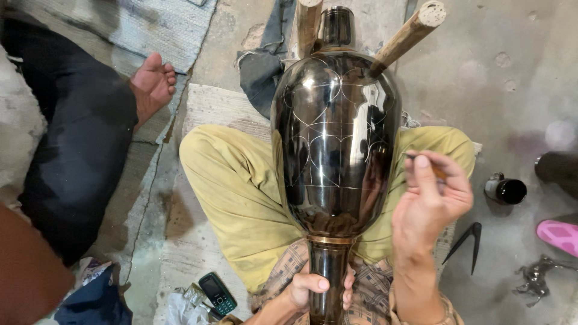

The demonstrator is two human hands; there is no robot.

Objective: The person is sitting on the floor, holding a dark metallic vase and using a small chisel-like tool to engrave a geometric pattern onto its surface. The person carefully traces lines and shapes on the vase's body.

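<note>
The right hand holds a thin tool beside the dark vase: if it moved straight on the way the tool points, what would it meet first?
Probably the vase. The right hand aims its thin tool leftward at the vase's engraved side, though depth is unclear from above.

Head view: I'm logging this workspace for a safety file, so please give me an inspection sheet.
Surface: bare concrete floor with a woven mat.
Job's things: glossy black vase with scratched petal lines, lying across the lap, propped on two wooden sticks.
Clutter: mobile phone, black dividers, small dark cup.
Grippers: left hand grips the vase neck; right hand holds a thin tool in its fingers.
Cables: nothing seen.
Surroundings: another person's bare foot.
</note>
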